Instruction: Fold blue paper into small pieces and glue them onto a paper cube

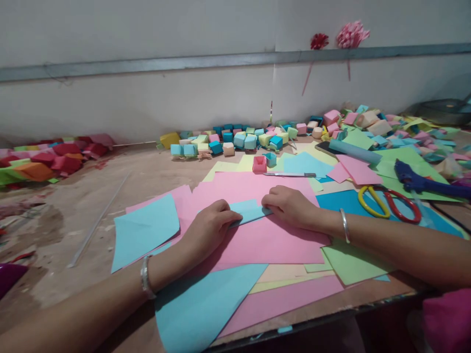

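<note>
A folded strip of light blue paper (247, 212) lies on a large pink sheet (265, 245) in front of me. My left hand (215, 223) has its fingers closed at the strip's left end. At its right end, my right hand (289, 205) pinches the strip with curled fingers. Just beyond the hands stand a small open pink paper box (259, 164) and a small blue paper box (271, 159). A slim pen-like tool (290, 174) lies beside them. Loose light blue paper (147, 228) rests left of my left hand.
Scissors with yellow and red handles (390, 203) and a dark blue glue gun (423, 181) lie at the right. Several small paper cubes (228, 139) line the wall. Red and orange paper pieces (55, 159) are heaped at left. The table's front edge (312, 318) runs close below.
</note>
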A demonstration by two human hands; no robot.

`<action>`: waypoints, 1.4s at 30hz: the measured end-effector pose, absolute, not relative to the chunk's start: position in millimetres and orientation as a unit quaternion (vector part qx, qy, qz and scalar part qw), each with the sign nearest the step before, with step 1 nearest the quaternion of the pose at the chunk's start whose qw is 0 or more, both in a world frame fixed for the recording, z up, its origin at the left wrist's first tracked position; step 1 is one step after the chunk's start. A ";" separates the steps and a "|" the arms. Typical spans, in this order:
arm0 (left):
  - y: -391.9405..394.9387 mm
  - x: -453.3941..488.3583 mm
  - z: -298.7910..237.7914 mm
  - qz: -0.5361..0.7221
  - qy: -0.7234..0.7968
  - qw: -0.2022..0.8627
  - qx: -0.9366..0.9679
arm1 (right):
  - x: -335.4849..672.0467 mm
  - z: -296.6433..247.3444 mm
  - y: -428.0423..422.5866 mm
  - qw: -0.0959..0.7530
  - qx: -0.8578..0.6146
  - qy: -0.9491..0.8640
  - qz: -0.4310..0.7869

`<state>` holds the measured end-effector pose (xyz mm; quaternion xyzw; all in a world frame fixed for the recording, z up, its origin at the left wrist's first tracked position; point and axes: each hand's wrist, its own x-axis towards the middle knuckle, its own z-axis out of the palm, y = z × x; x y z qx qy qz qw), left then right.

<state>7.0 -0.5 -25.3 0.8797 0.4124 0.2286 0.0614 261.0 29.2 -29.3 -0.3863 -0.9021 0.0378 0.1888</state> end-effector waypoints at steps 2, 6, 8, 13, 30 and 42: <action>-1.1 7.4 -23.2 0.213 0.412 0.062 0.884 | 262.8 -29.9 31.0 0.193 -0.383 -0.902 0.043; -3.2 8.9 -17.0 0.149 0.397 -0.012 0.906 | 264.8 -31.3 32.4 0.196 -0.373 -0.907 0.022; -3.8 10.0 -13.5 0.132 0.365 -0.076 0.918 | 264.0 -31.5 31.9 0.201 -0.368 -0.908 -0.007; -2.6 13.5 -6.7 0.106 0.272 -0.069 0.954 | 261.6 -30.5 32.2 0.211 -0.307 -0.921 -0.114; 4.1 11.6 -11.5 0.128 0.281 -0.018 0.951 | 258.7 -13.0 -1.3 0.034 -0.264 -0.950 -0.162; -21.6 14.7 -5.9 0.083 0.282 -0.175 0.940 | 256.1 -24.7 -26.0 0.024 -0.341 -0.925 -0.166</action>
